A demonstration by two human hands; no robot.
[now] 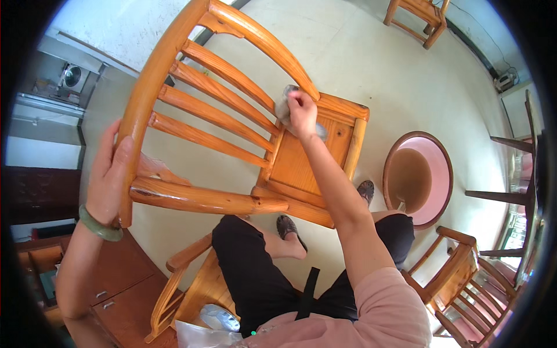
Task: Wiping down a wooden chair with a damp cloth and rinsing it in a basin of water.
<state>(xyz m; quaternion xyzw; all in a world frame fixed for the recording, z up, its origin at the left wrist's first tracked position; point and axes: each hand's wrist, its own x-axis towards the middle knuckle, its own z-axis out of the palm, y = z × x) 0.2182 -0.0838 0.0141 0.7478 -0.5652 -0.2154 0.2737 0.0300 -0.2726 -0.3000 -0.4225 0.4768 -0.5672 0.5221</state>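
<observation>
A varnished wooden chair (313,165) stands tilted before me, its slatted back reaching up and to the left. My left hand (111,169), with a green bangle at the wrist, grips the chair's top rail (145,95). At the rear of the seat, near the foot of the back slats, my right hand (301,111) holds a wet-looking grey cloth (283,104). Part of that cloth spreads over the seat panel beneath the wrist.
A pink basin (439,174) of murky brown water stands on the floor at right. Other wooden chairs are at lower right (452,274) and top right (417,8). Beside my thigh, a clear plastic bag (206,335) lies on the wooden seat under me. Brown cabinets (126,278) stand at lower left.
</observation>
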